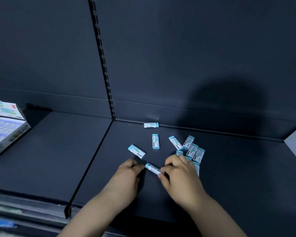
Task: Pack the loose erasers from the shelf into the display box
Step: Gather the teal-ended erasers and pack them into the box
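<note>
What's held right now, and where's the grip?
One eraser, by its ends: right hand pinches the white end; left hand touches the blue end, pinch unclear.

White erasers [155, 141] with teal ends lie scattered flat on the dark shelf [229, 177], clustered right, one against the far wall; my right hand [179, 171] pinches the held eraser [153, 169]; the display box [5, 132] stands open far left
</note>
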Action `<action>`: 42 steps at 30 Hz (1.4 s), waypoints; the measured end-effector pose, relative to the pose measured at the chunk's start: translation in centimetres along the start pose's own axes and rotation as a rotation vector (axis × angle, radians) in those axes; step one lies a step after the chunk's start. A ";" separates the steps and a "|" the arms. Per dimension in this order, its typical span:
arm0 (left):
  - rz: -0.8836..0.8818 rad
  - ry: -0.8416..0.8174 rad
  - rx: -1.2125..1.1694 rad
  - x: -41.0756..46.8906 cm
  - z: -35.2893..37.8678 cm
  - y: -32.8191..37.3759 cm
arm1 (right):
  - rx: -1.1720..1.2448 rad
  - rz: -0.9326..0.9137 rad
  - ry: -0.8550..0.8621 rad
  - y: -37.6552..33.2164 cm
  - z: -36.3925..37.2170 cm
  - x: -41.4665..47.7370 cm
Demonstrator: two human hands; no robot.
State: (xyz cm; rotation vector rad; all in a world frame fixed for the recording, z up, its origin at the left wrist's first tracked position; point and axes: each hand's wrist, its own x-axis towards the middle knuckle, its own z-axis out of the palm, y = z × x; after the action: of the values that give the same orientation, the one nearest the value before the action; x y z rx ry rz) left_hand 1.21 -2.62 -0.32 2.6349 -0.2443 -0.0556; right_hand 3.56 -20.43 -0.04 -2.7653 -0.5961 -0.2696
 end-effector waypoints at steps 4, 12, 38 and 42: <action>0.015 -0.007 -0.053 0.2 0.0 0.3 | -0.032 0.033 0.058 -0.5 0.1 -0.2; 0.005 -0.078 -0.070 0.7 0.0 2.1 | -0.103 0.064 0.170 -1.3 0.9 -0.9; 0.187 -0.023 0.244 5.9 -4.2 -1.9 | 0.171 0.103 0.083 -0.4 -2.6 -1.2; 0.453 0.040 -0.020 4.3 -3.6 0.4 | 0.419 0.165 -0.048 -0.7 -3.9 -0.7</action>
State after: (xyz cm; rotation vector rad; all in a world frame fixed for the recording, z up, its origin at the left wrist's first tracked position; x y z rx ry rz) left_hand 5.68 -2.12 3.03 2.4944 -0.8119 0.1446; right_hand 2.23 -21.39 3.66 -2.3999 -0.3802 -0.0347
